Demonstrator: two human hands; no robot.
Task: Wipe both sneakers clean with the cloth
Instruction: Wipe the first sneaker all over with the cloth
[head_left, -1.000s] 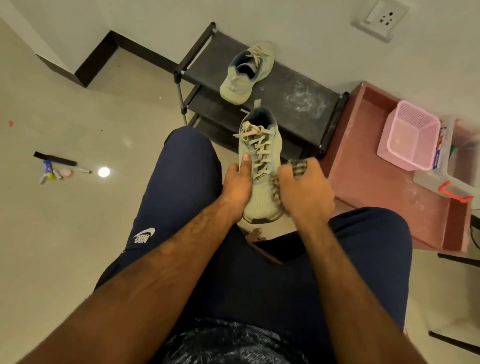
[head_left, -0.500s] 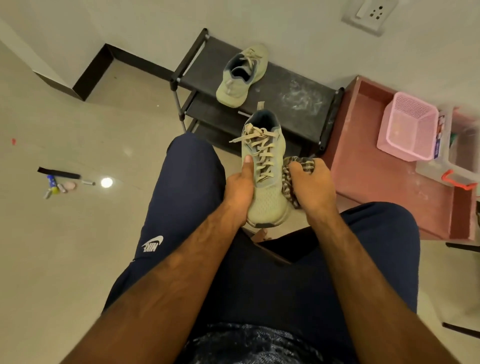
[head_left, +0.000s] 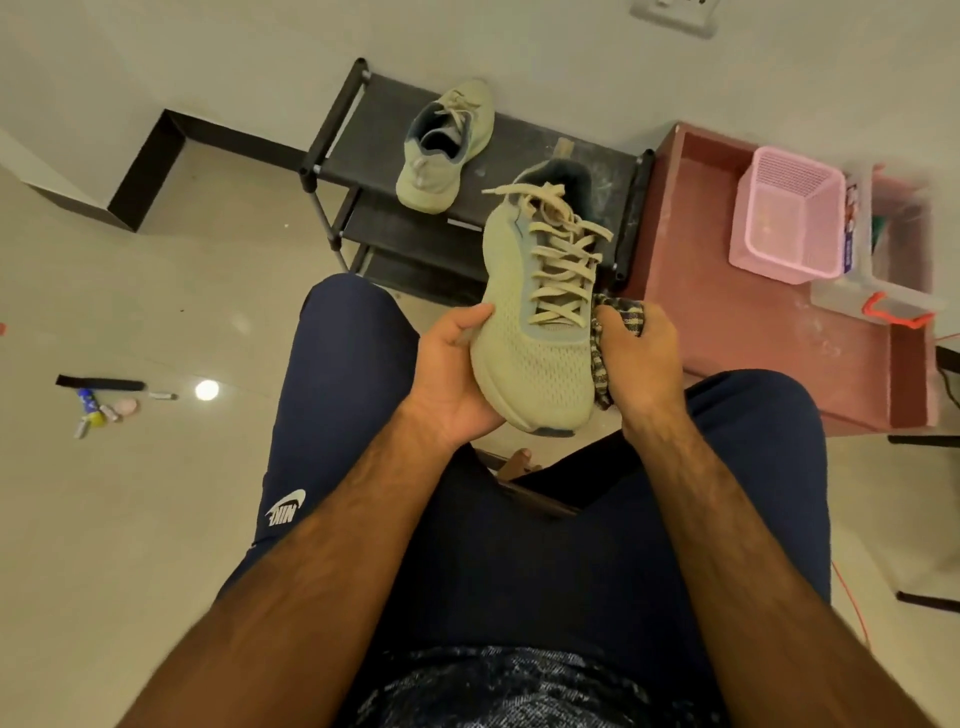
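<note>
You're approx halfway at best: L hand (head_left: 452, 374) fingers curl round sneaker 1 (head_left: 540, 338) over your lap, R hand (head_left: 641, 358) grips bunched cloth (head_left: 621, 312) against its side. Sneaker 2 (head_left: 441, 150) sits at rack (head_left: 374, 135) top, left end, prob. yet to wipe.

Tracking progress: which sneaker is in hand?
The sneaker in the left hand, with the right hand holding the cloth against it; the other sneaker lies on the rack.

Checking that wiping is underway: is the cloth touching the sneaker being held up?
Touching. The head view shows the cloth, bunched in the right hand, pressed against the side of the held sneaker with no gap between them.
</note>
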